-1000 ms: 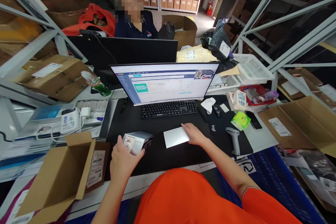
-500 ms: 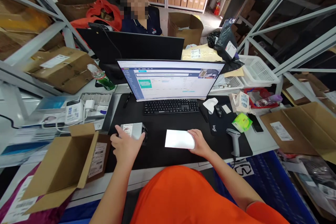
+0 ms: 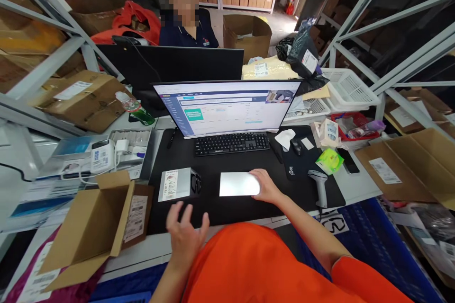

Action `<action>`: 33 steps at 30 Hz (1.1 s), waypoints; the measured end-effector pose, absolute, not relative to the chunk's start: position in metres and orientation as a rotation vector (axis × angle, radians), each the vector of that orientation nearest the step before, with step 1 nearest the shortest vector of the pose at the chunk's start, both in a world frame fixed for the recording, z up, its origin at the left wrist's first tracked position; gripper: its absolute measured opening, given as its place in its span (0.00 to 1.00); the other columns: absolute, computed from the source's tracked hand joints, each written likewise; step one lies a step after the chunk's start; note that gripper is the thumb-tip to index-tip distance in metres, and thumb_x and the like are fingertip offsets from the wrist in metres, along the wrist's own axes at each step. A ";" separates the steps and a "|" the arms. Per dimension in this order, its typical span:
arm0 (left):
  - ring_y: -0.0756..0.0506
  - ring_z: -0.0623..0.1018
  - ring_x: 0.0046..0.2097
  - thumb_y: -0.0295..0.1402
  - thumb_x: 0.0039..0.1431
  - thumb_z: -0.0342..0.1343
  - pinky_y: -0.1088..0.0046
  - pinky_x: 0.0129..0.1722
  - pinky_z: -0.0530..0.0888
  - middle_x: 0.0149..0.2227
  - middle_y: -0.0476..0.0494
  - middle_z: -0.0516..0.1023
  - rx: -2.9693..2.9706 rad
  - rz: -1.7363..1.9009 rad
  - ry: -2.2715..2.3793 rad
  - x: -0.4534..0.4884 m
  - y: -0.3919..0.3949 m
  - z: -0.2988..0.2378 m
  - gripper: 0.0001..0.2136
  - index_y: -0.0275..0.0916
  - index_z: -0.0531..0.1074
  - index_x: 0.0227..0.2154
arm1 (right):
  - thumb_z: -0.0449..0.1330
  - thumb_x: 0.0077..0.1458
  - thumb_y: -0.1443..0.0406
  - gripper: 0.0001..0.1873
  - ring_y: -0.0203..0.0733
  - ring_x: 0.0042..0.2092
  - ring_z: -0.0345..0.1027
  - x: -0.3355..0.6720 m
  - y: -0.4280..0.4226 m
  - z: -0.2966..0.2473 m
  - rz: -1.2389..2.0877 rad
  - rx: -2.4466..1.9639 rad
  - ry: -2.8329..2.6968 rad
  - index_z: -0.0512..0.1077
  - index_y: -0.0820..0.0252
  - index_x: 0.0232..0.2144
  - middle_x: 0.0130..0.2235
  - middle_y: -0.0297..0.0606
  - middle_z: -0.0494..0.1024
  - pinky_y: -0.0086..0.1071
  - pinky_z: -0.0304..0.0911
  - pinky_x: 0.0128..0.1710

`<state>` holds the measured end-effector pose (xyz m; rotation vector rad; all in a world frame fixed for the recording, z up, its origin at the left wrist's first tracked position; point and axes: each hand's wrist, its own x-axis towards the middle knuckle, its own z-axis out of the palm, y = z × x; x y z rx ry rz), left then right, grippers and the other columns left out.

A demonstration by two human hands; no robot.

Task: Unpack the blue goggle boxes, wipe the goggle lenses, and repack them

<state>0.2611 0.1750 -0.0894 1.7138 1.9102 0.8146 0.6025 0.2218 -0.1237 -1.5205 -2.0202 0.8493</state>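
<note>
My right hand point(image 3: 263, 186) grips the right end of a plain white rectangular piece point(image 3: 237, 184), perhaps a card or slip, over the black desk mat point(image 3: 209, 213). My left hand point(image 3: 187, 228) hovers near the mat's front edge, fingers spread, holding nothing. Just beyond it rests a small grey-and-white box point(image 3: 177, 184) with printing on top and a black picture on its right side. An open cardboard carton point(image 3: 88, 220) stands left of my left hand, its flaps folded out.
Behind the mat stand a keyboard point(image 3: 232, 144) and a lit monitor point(image 3: 227, 109). To the right are a barcode scanner point(image 3: 320, 187), a mouse point(image 3: 296, 147) and a green packet point(image 3: 329, 161). A green bottle point(image 3: 137, 109) stands back left. A person point(image 3: 188, 28) sits behind the monitors.
My left hand has let go of the grey-and-white box and drawn back toward my body. The box stays on the mat. My right hand keeps its hold on the white piece.
</note>
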 end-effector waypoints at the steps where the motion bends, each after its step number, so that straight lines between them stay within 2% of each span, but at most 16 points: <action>1: 0.26 0.62 0.66 0.48 0.55 0.59 0.42 0.66 0.61 0.59 0.23 0.64 1.742 0.796 1.784 0.265 0.167 -0.096 0.25 0.35 0.69 0.50 | 0.72 0.33 0.69 0.50 0.59 0.62 0.59 0.602 0.224 -0.123 0.850 -1.527 -2.016 0.65 0.54 0.61 0.59 0.48 0.68 0.54 0.56 0.65; 2: 0.29 0.68 0.63 0.47 0.56 0.59 0.45 0.65 0.65 0.56 0.27 0.68 1.759 0.772 1.660 0.268 0.160 -0.103 0.22 0.38 0.71 0.48 | 0.72 0.33 0.69 0.50 0.60 0.62 0.59 0.602 0.225 -0.121 0.851 -1.532 -2.013 0.64 0.54 0.62 0.60 0.48 0.68 0.55 0.55 0.65; 4: 0.35 0.75 0.57 0.45 0.57 0.58 0.50 0.61 0.71 0.55 0.33 0.71 1.747 0.715 1.463 0.275 0.153 -0.118 0.20 0.43 0.71 0.50 | 0.73 0.33 0.68 0.50 0.60 0.62 0.59 0.602 0.228 -0.118 0.858 -1.532 -2.016 0.64 0.53 0.62 0.60 0.48 0.68 0.55 0.55 0.65; 7: 0.38 0.78 0.52 0.45 0.57 0.59 0.53 0.57 0.75 0.59 0.33 0.67 1.630 0.666 1.381 0.283 0.152 -0.145 0.30 0.42 0.63 0.60 | 0.73 0.32 0.66 0.50 0.59 0.62 0.61 0.600 0.230 -0.112 0.868 -1.515 -2.032 0.66 0.52 0.61 0.59 0.46 0.70 0.54 0.56 0.64; 11: 0.34 0.79 0.51 0.46 0.46 0.66 0.47 0.53 0.77 0.60 0.26 0.63 1.436 0.610 1.432 0.292 0.156 -0.181 0.47 0.38 0.50 0.66 | 0.74 0.32 0.67 0.48 0.59 0.62 0.61 0.594 0.228 -0.106 0.848 -1.504 -2.025 0.67 0.54 0.59 0.59 0.48 0.69 0.54 0.57 0.64; 14: 0.32 0.78 0.54 0.43 0.42 0.69 0.44 0.56 0.75 0.62 0.24 0.61 1.363 0.582 1.426 0.298 0.159 -0.199 0.53 0.37 0.46 0.68 | 0.75 0.33 0.67 0.48 0.60 0.62 0.61 0.592 0.227 -0.102 0.841 -1.499 -2.017 0.67 0.53 0.59 0.59 0.48 0.69 0.54 0.57 0.64; 16: 0.32 0.75 0.57 0.41 0.40 0.70 0.45 0.59 0.72 0.64 0.26 0.59 1.348 0.589 1.401 0.301 0.161 -0.207 0.55 0.39 0.45 0.69 | 0.75 0.33 0.66 0.48 0.60 0.62 0.61 0.591 0.227 -0.099 0.840 -1.502 -2.012 0.67 0.52 0.60 0.60 0.48 0.69 0.54 0.57 0.64; 19: 0.33 0.74 0.57 0.39 0.41 0.70 0.46 0.59 0.71 0.65 0.29 0.58 1.327 0.613 1.377 0.305 0.169 -0.214 0.54 0.42 0.45 0.69 | 0.75 0.34 0.65 0.49 0.59 0.63 0.59 0.589 0.229 -0.095 0.841 -1.506 -2.008 0.67 0.51 0.61 0.61 0.48 0.68 0.54 0.56 0.65; 27: 0.34 0.73 0.56 0.41 0.50 0.68 0.46 0.56 0.73 0.63 0.32 0.61 1.329 0.683 1.340 0.311 0.180 -0.219 0.43 0.41 0.53 0.66 | 0.77 0.32 0.65 0.50 0.58 0.62 0.60 0.585 0.228 -0.086 0.835 -1.491 -1.994 0.67 0.53 0.61 0.60 0.48 0.68 0.53 0.57 0.65; 33: 0.35 0.73 0.55 0.39 0.51 0.68 0.46 0.55 0.73 0.62 0.34 0.63 1.317 0.670 1.308 0.311 0.185 -0.220 0.37 0.41 0.59 0.62 | 0.78 0.32 0.64 0.46 0.56 0.63 0.61 0.596 0.232 -0.075 0.828 -1.514 -1.977 0.70 0.52 0.57 0.61 0.46 0.69 0.51 0.57 0.65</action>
